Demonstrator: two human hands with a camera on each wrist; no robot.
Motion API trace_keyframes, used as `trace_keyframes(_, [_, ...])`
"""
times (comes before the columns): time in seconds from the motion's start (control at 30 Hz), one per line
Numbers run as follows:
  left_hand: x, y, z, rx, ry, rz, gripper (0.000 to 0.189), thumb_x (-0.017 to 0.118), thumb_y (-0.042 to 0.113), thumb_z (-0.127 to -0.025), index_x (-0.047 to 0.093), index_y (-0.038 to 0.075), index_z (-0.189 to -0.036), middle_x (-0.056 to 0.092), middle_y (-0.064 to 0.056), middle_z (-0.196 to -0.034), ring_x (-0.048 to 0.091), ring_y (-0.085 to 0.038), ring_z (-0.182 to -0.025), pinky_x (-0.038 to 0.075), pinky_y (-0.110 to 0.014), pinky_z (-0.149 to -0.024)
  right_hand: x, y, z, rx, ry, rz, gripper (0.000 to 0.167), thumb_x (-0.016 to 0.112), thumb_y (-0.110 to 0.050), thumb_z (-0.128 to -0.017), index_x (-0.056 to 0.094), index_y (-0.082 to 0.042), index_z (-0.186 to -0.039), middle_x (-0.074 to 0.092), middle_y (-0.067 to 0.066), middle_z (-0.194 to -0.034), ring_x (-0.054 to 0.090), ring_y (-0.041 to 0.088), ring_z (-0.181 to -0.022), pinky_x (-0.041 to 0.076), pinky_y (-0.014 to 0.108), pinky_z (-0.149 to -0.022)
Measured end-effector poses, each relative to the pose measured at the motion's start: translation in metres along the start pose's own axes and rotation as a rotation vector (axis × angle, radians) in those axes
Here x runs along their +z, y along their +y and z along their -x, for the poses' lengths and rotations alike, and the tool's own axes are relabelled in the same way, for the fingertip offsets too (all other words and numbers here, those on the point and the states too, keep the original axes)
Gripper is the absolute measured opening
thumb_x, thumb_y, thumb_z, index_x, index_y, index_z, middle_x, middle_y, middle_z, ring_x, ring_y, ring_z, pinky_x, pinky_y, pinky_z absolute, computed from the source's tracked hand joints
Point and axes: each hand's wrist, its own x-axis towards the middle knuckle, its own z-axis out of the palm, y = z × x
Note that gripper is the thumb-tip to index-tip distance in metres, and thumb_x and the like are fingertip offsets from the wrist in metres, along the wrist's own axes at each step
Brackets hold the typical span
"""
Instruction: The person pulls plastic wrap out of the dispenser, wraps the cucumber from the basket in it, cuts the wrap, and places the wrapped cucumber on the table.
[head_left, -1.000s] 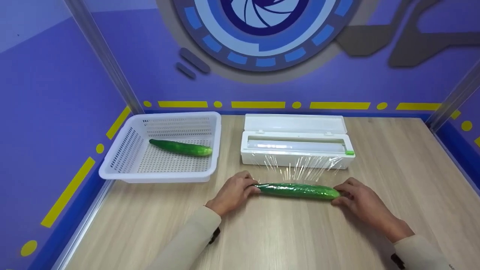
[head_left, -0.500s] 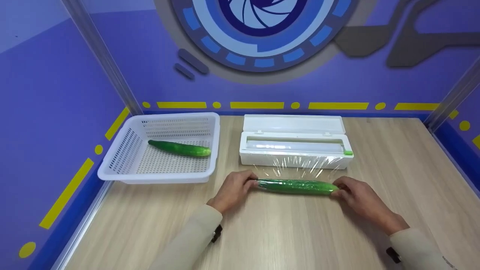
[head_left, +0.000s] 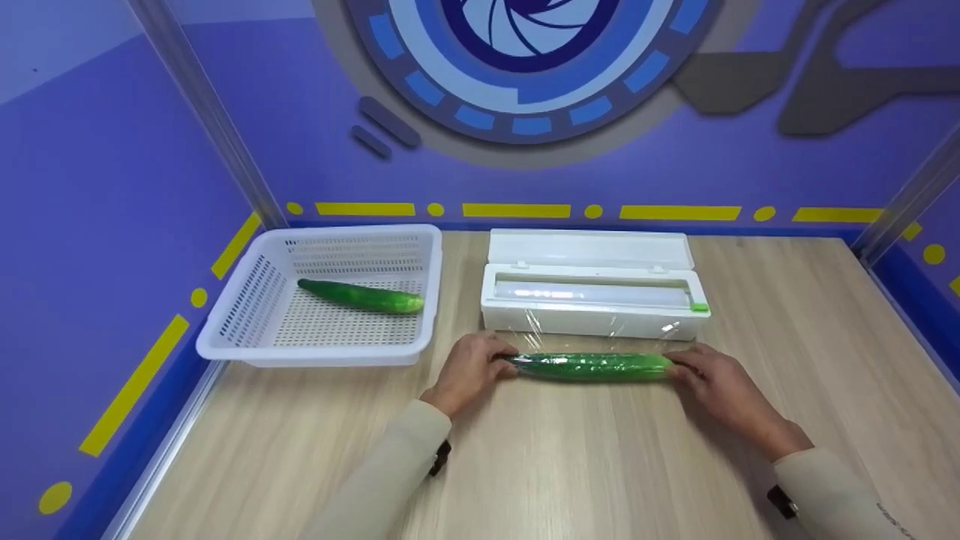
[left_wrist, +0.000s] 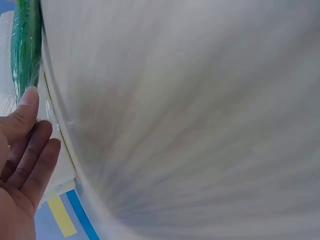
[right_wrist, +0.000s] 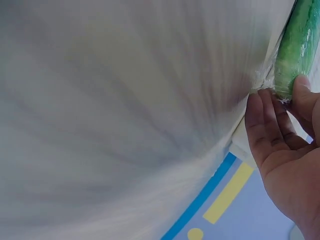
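Note:
A cucumber [head_left: 592, 367] covered in clear plastic wrap lies crosswise in front of the wrap dispenser. My left hand [head_left: 474, 369] pinches its dark left end between thumb and fingers. At the pale right end, my right hand [head_left: 716, 382] grips the tip the same way. Clear film [head_left: 532, 330] stretches from the cucumber back to the white dispenser box [head_left: 585, 322], whose lid stands open on a roll of film [head_left: 592, 293]. Both wrist views show shiny film over the cucumber's end, with the thumb [left_wrist: 27, 107] pressing on it in the left one.
To the left stands a white perforated basket [head_left: 315, 352] with a second, unwrapped cucumber [head_left: 360, 296] in it. A green slider [head_left: 699, 307] sits at the dispenser's right end. Blue panels [head_left: 97, 225] wall the wooden table [head_left: 570, 465] at the back and sides.
Both hands have moved the cucumber slightly away from the body, closer to the dispenser. The span of film between them has become shorter. The basket and dispenser have stayed in place.

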Motion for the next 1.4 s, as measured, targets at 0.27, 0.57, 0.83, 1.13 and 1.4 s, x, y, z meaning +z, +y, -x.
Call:
trace_keyframes(0.27, [0.003, -0.0041, 0.0013, -0.042, 0.012, 0.131, 0.017, 0.086, 0.01, -0.087, 0.078, 0.006, -0.102, 0.078, 0.0, -0.096, 0.07, -0.011, -0.09, 0.057, -0.032, -0.086, -0.0025, -0.0019, 0.0014, 0.061, -0.047, -0.061, 0.027, 0.081, -0.005, -0.093, 0.068, -0.003, -0.117, 0.072, 0.002, -0.101, 0.068, 0.021, -0.094, 0.057, 0.04, -0.081])
trace_keyframes(0.57, [0.0039, -0.0057, 0.0008, -0.067, 0.039, 0.167, 0.012, 0.084, 0.012, -0.09, 0.082, 0.006, -0.101, 0.079, 0.001, -0.096, 0.071, -0.015, -0.093, 0.057, -0.035, -0.088, -0.0023, -0.0057, -0.0017, 0.119, -0.057, -0.034, 0.02, 0.082, -0.009, -0.094, 0.074, -0.006, -0.112, 0.073, 0.003, -0.103, 0.066, 0.022, -0.097, 0.054, 0.047, -0.085])
trace_keyframes(0.83, [0.0027, -0.004, 0.0002, -0.119, 0.009, 0.098, 0.015, 0.078, 0.015, -0.096, 0.081, 0.008, -0.109, 0.079, 0.0, -0.104, 0.071, -0.016, -0.1, 0.057, -0.036, -0.093, -0.0009, -0.0053, -0.0034, 0.129, -0.064, -0.031, 0.025, 0.078, -0.009, -0.096, 0.074, -0.002, -0.12, 0.075, 0.01, -0.111, 0.068, 0.026, -0.102, 0.054, 0.054, -0.091])
trace_keyframes(1.13, [0.0049, -0.0041, 0.0024, -0.061, -0.015, 0.011, 0.023, 0.082, 0.015, -0.095, 0.078, 0.006, -0.117, 0.077, -0.003, -0.108, 0.07, -0.016, -0.097, 0.056, -0.036, -0.089, -0.0027, -0.0042, -0.002, 0.115, -0.063, -0.033, 0.021, 0.078, -0.009, -0.097, 0.076, -0.004, -0.117, 0.076, 0.006, -0.108, 0.067, 0.023, -0.099, 0.054, 0.05, -0.088])
trace_keyframes(1.4, [0.0049, -0.0014, -0.0006, -0.052, 0.026, -0.045, 0.027, 0.086, 0.022, -0.089, 0.081, 0.007, -0.111, 0.075, -0.003, -0.106, 0.07, -0.02, -0.1, 0.056, -0.037, -0.092, -0.0038, -0.0042, -0.0044, 0.114, -0.086, -0.04, 0.021, 0.079, -0.011, -0.097, 0.076, -0.003, -0.116, 0.075, 0.006, -0.109, 0.066, 0.022, -0.099, 0.055, 0.049, -0.088])
